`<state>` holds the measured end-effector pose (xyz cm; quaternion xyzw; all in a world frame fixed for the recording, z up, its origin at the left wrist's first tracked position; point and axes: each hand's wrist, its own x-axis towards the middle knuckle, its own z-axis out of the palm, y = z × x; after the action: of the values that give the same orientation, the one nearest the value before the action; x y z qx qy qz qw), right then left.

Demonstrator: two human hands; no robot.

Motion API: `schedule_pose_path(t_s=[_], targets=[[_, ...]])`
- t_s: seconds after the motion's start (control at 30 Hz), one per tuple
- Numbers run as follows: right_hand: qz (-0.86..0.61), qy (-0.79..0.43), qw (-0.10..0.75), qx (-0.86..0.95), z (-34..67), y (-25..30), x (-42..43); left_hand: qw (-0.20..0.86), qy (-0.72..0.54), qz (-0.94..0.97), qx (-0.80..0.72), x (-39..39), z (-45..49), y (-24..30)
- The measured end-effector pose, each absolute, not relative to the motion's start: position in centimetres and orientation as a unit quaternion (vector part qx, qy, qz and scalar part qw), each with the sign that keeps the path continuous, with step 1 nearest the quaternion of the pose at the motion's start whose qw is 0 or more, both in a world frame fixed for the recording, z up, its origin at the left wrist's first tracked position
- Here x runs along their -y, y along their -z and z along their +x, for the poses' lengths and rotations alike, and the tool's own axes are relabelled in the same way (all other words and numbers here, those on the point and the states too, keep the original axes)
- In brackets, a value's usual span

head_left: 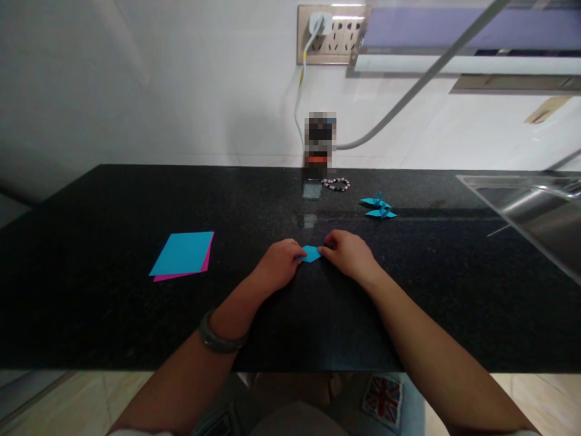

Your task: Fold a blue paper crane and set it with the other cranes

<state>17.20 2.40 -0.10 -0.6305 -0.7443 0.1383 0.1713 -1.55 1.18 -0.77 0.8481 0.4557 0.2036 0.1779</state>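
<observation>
Between my hands a small folded piece of blue paper [311, 254] lies on the black countertop. My left hand [282, 261] grips its left side, thumb and fingers closed on the edge. At the right corner, my right hand [348, 253] pinches the same paper with its thumb and curled fingers. Parts of the paper's edges are hidden under my fingertips. Farther back on the right, two blue paper cranes [380, 212] stand close together.
Square sheets of paper [184, 253], blue over pink, lie at the left. A beaded bracelet [336, 184] rests near the wall, beside a phone-like object [320, 139], blurred out, with a cable. A steel sink [540, 206] is set in at the right.
</observation>
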Motion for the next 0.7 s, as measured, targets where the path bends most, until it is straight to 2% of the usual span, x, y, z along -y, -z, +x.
schedule_pose_path(t_s=[0.1, 0.2, 0.3, 0.7], targets=[[-0.534, -0.063, 0.183, 0.823, 16.8, -1.7, -1.7, 0.176, -0.208, 0.849, -0.454, -1.2, -1.5, 1.0], [-0.434, -0.051, 0.095, 0.894, 16.2, -2.7, -1.4, 0.174, -0.202, 0.847, -0.459, -1.1, -1.4, 0.9], [-0.411, -0.045, 0.044, 0.910, 15.9, -2.3, -1.4, 0.172, -0.193, 0.845, -0.469, -0.9, -1.1, 0.7], [-0.356, -0.074, 0.074, 0.929, 17.3, -0.9, -2.3, 0.172, -0.188, 0.838, -0.482, -0.7, -1.1, 0.7]])
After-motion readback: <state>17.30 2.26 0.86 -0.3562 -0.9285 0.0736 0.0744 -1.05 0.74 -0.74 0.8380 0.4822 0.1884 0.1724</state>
